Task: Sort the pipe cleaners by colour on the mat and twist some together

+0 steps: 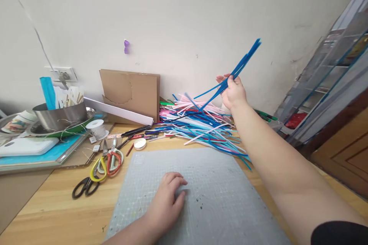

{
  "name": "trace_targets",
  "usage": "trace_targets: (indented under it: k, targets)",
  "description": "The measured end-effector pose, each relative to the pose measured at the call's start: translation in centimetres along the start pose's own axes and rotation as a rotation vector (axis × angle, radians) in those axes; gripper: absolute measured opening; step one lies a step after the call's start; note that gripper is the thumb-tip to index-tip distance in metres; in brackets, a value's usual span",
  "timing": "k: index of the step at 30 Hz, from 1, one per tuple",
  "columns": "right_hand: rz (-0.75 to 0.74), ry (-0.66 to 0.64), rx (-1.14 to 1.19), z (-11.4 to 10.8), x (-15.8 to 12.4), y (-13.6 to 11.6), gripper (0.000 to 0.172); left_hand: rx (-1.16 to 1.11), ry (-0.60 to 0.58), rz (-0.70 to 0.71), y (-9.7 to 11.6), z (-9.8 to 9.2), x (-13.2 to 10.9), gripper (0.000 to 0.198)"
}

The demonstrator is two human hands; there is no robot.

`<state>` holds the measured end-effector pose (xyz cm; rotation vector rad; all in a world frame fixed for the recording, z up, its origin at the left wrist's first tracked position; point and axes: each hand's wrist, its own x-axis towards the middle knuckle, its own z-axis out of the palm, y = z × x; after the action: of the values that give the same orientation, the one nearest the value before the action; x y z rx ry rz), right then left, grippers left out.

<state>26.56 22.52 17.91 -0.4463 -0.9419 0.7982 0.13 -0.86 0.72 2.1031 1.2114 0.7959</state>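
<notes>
My right hand point(233, 92) is raised over the back of the table, fingers closed round a bundle of blue pipe cleaners point(244, 63). The bundle slants up to the right, and its lower ends reach down toward a large heap of pipe cleaners point(201, 122) in pink, white, blue and teal. My left hand point(168, 199) rests on a grey cutting mat point(218, 183), its fingers slightly bent and apart, with nothing in it. A few small dark bits lie on the mat beside that hand.
Several pairs of scissors point(107, 162) lie left of the mat, near a spool of clear thread point(97, 129) and a small white round container point(140, 144). Cardboard sheets point(130, 93) lean against the wall. A metal bowl point(61, 116) stands at left; a shelf point(324, 69) stands at right.
</notes>
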Motion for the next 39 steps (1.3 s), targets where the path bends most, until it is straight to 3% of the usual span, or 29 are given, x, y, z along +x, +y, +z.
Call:
trace_targets:
  k: [6, 9, 11, 15, 17, 19, 24, 32, 39]
  targets:
    - [-0.083, 0.013, 0.023, 2.0, -2.1, -1.3, 0.019, -0.040, 0.042, -0.002, -0.3, 0.2, -0.2, 0.027]
    - [-0.009, -0.008, 0.173, 2.9, -5.4, -2.8, 0.016, -0.156, 0.136, -0.077, -0.7, 0.3, 0.0, 0.026]
    - [0.253, -0.072, 0.234, 3.1, -9.0, -3.3, 0.014, -0.327, 0.237, -0.190, -0.8, 0.2, 0.4, 0.022]
    - [1.204, -0.455, 0.056, 2.0, -18.2, -2.0, 0.012, -0.855, 0.333, -0.349, -0.5, -0.4, 1.3, 0.030]
    - [1.414, -0.585, -0.025, 1.2, -22.4, -1.0, 0.014, -0.980, 0.294, -0.358, -0.3, -0.6, 1.6, 0.041]
    - [1.507, -0.644, -0.078, 0.6, -25.6, -0.3, 0.016, -1.027, 0.231, -0.370, -0.3, -0.6, 1.7, 0.045]
    - [1.493, -0.663, -0.141, 0.1, -28.6, -0.1, 0.019, -1.049, 0.156, -0.424, -0.7, -0.3, 1.3, 0.037]
    - [1.413, -0.716, -0.281, -1.1, -28.3, 0.4, 0.028, -1.050, 0.255, -0.467, -1.7, -0.4, 1.6, 0.034]
    - [1.306, -0.756, -0.341, -1.2, -28.4, 0.3, 0.025, -1.077, 0.133, -0.497, -1.0, -0.3, 1.2, 0.033]
